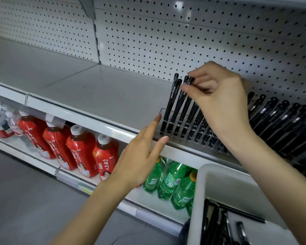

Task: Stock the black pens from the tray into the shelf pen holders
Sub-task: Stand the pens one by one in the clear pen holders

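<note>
Lower right, your tray (201, 174) holds loose black pens (212, 223). At centre, your left hand (140, 156) is flat, fingers straight, holding nothing, just beside the clear pen holder (162, 121). Beyond it, your right hand (219, 99) pinches a standing pen (187, 107) by its cap. The pens look light, stiff and smooth, so grip mid-barrel, since caps may slip off.

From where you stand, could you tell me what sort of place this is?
Probably a shop aisle: pegboard backing, red drink bottles and green soda bottles shelved below, and black pens racked in rows.
</note>
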A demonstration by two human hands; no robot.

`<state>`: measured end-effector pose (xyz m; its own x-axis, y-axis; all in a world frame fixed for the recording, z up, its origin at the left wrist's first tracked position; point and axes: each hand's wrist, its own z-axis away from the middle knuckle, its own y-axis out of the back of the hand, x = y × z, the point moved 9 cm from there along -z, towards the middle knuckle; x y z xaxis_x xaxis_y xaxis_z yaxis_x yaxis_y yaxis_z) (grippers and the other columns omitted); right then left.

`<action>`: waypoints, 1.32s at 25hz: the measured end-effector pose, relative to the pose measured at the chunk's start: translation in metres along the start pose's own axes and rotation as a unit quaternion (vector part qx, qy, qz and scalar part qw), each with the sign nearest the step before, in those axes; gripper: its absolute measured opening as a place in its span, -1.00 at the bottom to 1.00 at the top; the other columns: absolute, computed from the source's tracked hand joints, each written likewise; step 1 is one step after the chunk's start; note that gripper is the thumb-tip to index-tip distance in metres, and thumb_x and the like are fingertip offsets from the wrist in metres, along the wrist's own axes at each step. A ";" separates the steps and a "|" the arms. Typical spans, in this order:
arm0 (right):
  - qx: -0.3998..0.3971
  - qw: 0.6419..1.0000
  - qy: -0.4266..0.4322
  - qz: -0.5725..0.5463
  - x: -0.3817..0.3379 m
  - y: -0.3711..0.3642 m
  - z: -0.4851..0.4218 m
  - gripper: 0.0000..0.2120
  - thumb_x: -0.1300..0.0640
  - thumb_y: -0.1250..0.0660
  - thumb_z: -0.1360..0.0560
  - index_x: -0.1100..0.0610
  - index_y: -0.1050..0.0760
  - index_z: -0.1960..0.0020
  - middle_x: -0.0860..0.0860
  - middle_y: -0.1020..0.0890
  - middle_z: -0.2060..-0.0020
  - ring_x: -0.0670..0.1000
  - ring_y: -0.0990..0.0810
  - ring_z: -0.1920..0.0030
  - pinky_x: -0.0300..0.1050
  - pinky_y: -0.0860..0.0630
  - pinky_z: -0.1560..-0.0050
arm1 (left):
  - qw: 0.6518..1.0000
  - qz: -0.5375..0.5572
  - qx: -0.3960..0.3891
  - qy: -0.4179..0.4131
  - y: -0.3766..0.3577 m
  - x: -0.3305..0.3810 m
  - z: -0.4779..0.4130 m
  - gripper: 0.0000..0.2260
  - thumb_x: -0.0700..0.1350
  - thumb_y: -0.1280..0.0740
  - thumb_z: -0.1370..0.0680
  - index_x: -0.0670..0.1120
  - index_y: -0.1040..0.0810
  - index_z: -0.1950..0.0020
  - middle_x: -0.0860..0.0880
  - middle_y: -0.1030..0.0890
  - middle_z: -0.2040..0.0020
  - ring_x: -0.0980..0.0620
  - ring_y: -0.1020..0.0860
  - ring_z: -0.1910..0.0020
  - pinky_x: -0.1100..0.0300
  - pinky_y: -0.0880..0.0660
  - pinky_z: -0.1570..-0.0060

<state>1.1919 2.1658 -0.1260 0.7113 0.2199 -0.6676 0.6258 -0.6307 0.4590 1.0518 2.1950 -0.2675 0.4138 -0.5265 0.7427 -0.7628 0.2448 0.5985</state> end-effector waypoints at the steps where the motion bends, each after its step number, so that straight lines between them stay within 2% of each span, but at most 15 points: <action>1: 0.000 1.000 0.004 0.008 0.000 0.000 0.000 -0.85 0.10 -0.48 -0.40 -0.01 -0.57 0.06 -0.17 -0.56 0.24 -0.16 -0.58 0.14 -0.26 -0.50 0.03 | 1.000 0.003 -0.001 0.001 0.000 0.000 0.000 -0.50 0.26 -0.01 -0.57 0.29 0.06 -0.49 0.15 -0.21 -0.49 0.22 -0.21 -0.43 0.19 -0.25 -0.33; 4: -0.011 0.999 0.009 0.041 -0.001 -0.002 -0.003 -0.85 0.09 -0.48 -0.39 0.00 -0.61 0.05 -0.12 -0.59 0.23 -0.19 -0.56 0.14 -0.52 -0.37 0.14 | 1.000 0.005 -0.005 0.005 -0.001 0.000 0.000 -0.49 0.25 -0.01 -0.57 0.27 0.06 -0.49 0.13 -0.22 -0.49 0.21 -0.21 -0.43 0.25 -0.22 -0.31; 7: -0.018 0.998 0.008 0.054 -0.004 -0.003 -0.007 -0.85 0.09 -0.50 -0.39 0.03 -0.62 0.05 -0.08 -0.59 0.23 -0.22 -0.55 0.18 -0.56 -0.37 0.19 | 1.000 0.006 -0.008 0.009 -0.001 -0.001 0.000 -0.48 0.26 0.00 -0.55 0.27 0.06 -0.49 0.11 -0.23 -0.48 0.19 -0.23 -0.43 0.26 -0.21 -0.30; 13: -0.055 0.997 -0.036 0.045 -0.009 -0.002 -0.019 -0.83 0.12 -0.56 -0.31 0.02 -0.59 0.18 -0.07 -0.61 0.27 -0.21 -0.58 0.26 -0.48 -0.50 0.16 | 1.000 0.008 -0.018 0.017 0.001 0.000 -0.001 -0.47 0.27 0.01 -0.54 0.27 0.05 -0.49 0.10 -0.25 -0.48 0.18 -0.27 -0.40 0.27 -0.23 -0.28; 17: -0.071 0.994 -0.057 0.057 -0.009 0.002 -0.026 -0.83 0.12 -0.57 -0.29 0.03 -0.58 0.22 -0.10 -0.62 0.27 -0.21 -0.60 0.28 -0.48 -0.51 0.18 | 0.999 0.015 -0.022 0.019 0.001 0.001 0.000 -0.46 0.27 0.01 -0.54 0.27 0.05 -0.50 0.08 -0.27 -0.47 0.15 -0.28 -0.40 0.25 -0.24 -0.30; 25: -0.060 0.995 -0.029 0.077 -0.001 -0.007 -0.012 -0.80 0.12 -0.57 -0.30 0.05 -0.62 0.11 -0.03 -0.60 0.27 -0.21 -0.55 0.27 -0.43 -0.52 0.14 | 1.000 -0.007 -0.020 0.015 0.003 0.004 -0.002 -0.48 0.24 0.00 -0.56 0.26 0.07 -0.49 0.11 -0.20 -0.49 0.18 -0.23 -0.42 0.33 -0.16 -0.28; 29: -0.061 0.994 -0.027 0.082 -0.005 -0.001 -0.008 -0.73 0.09 -0.56 -0.30 0.03 -0.63 0.02 0.00 -0.62 0.20 -0.12 -0.58 0.21 -0.26 -0.55 -0.01 | 0.999 -0.024 0.042 -0.001 0.017 0.024 0.006 -0.49 0.19 -0.03 -0.59 0.26 0.13 -0.49 0.19 -0.04 -0.52 0.31 -0.03 -0.45 0.57 0.08 -0.23; 31: -0.065 0.993 -0.023 0.094 -0.011 0.011 -0.001 -0.72 0.07 -0.55 -0.31 0.00 -0.62 0.00 -0.06 -0.62 0.22 -0.14 -0.58 0.19 -0.25 -0.55 -0.04 | 0.996 0.016 0.089 0.010 0.026 0.038 0.022 -0.49 0.18 -0.05 -0.59 0.25 0.09 -0.49 0.23 -0.08 -0.49 0.33 -0.05 -0.44 0.59 0.06 -0.25; 33: -0.077 0.993 -0.020 0.082 -0.016 0.030 0.017 -0.73 0.06 -0.54 -0.31 -0.04 -0.61 0.01 -0.11 -0.61 0.25 -0.17 -0.60 0.22 -0.31 -0.55 0.00 | 0.992 0.086 0.083 0.036 0.016 0.050 0.044 -0.48 0.19 -0.09 -0.56 0.22 -0.01 -0.49 0.30 -0.15 -0.44 0.39 -0.11 -0.39 0.51 -0.04 -0.31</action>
<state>1.1940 2.1312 -0.1116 0.7959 0.0924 -0.5984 0.5473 -0.5327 0.6455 1.0384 2.1365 -0.2338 0.3000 -0.4271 0.8530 -0.8945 0.1848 0.4071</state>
